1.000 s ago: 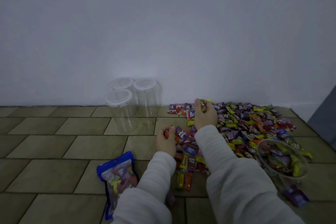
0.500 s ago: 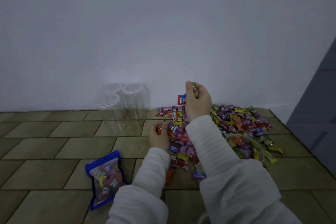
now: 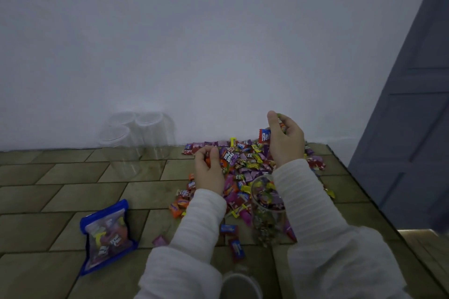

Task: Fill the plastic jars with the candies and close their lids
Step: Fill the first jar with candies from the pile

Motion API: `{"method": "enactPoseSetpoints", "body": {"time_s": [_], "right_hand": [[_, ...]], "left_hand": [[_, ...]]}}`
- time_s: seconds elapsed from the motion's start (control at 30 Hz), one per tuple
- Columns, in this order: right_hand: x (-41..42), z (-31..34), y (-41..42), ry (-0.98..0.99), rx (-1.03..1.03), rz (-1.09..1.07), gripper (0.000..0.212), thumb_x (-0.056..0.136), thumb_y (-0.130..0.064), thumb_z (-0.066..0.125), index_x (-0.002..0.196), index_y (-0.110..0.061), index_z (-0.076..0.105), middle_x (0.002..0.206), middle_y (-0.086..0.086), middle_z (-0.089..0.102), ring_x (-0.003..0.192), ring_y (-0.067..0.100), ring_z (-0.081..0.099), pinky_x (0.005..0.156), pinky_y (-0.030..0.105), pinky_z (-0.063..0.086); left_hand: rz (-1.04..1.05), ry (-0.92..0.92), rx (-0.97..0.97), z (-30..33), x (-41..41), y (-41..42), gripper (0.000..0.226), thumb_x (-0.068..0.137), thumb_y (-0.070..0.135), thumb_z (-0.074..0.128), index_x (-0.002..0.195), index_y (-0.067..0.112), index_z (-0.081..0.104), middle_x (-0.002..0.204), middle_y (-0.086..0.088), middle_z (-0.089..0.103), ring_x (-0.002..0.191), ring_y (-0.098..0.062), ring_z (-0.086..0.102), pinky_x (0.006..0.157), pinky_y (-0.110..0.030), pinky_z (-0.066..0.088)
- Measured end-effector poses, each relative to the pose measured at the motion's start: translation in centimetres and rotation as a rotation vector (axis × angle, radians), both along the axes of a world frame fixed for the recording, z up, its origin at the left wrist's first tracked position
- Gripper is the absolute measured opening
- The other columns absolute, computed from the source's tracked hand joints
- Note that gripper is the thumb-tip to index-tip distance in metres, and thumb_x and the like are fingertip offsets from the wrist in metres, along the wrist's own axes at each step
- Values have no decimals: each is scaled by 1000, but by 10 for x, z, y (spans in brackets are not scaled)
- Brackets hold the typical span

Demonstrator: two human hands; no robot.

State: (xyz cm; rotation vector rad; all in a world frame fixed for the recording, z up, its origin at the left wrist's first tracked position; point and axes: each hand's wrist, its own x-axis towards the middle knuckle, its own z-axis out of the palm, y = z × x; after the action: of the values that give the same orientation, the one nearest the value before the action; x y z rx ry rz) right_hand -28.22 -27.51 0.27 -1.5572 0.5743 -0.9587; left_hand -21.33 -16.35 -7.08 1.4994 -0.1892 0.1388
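Right hand [image 3: 285, 139] clutches a fistful of candies above the heap [image 3: 245, 167], left hand [image 3: 209, 170] curled on more; open jar [image 3: 267, 204] sits under the right sleeve, so a careless swing risks tipping it or scattering sweets.

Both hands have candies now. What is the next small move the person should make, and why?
Probably bring the right hand back over the open jar under its forearm and let go. It is raised above the candy pile, gripping several candies, and the jar is only partly filled. The left hand, gripping candies low on the pile, could follow.
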Motion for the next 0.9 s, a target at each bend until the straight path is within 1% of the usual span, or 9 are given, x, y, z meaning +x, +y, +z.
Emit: {"method": "enactPoseSetpoints", "body": {"time_s": [0.1,0.2,0.3,0.43,0.57,0.63,0.7,0.77,0.9], "right_hand": [[-17,-8,-8,0,81,10,23,95,-43,52,96,-21,60,71,0,50,65,13,48,58,22,42],[-32,-13,-10,14,156,38,18,95,-41,52,95,-25,58,88,20,58,89,37,56,71,36,49],[-38,-27,-11,31,225,41,25,93,-44,55,103,-22,63,107,19,65,107,36,56,89,43,50],[-34,-42,-15,13,373,44,25,91,-47,57,99,-26,66,113,10,64,100,25,62,93,45,51],[-27,-51,-19,-35,477,34,47,81,-58,59,112,-25,67,104,-1,69,101,20,63,93,48,51],[-25,-52,-20,-60,467,16,40,86,-54,58,108,-22,67,100,7,69,97,25,65,90,48,53],[-25,-52,-21,-79,448,13,32,91,-47,56,102,-19,67,99,13,67,96,27,64,83,39,54],[-25,-53,-21,-83,427,26,25,93,-43,55,98,-20,65,92,3,66,93,21,62,75,29,49],[-21,-57,-23,-64,425,39,18,91,-46,57,86,-30,63,90,-1,67,88,19,63,88,44,53]], "left_hand": [[-17,-73,14,2,-15,-8,10,97,19,48,100,11,53,86,7,53,77,2,48,62,-2,36],[-41,-141,18,1,-32,-14,9,97,19,48,98,11,53,85,10,53,77,4,49,66,-1,36],[-57,-221,52,-1,-46,-18,4,97,20,48,96,17,52,85,11,54,75,8,50,68,-3,38],[-98,-347,135,-1,-64,-23,10,97,18,48,93,27,48,85,12,53,74,9,49,66,-5,38],[-97,-420,184,-1,-74,-24,20,96,19,48,89,38,45,85,11,54,77,0,51,67,-8,39],[-85,-439,188,-2,-75,-25,22,96,18,49,89,39,45,86,10,55,82,-4,53,70,-8,39],[-79,-428,182,-2,-76,-27,19,95,20,51,89,38,46,88,10,56,85,-7,54,73,-11,41],[-83,-391,149,-3,-75,-29,15,95,23,52,90,37,48,87,7,57,83,-9,55,74,-17,45],[-128,-314,26,-3,-77,-33,14,92,13,55,91,26,52,79,-1,53,71,-8,51,67,-21,46]]}}
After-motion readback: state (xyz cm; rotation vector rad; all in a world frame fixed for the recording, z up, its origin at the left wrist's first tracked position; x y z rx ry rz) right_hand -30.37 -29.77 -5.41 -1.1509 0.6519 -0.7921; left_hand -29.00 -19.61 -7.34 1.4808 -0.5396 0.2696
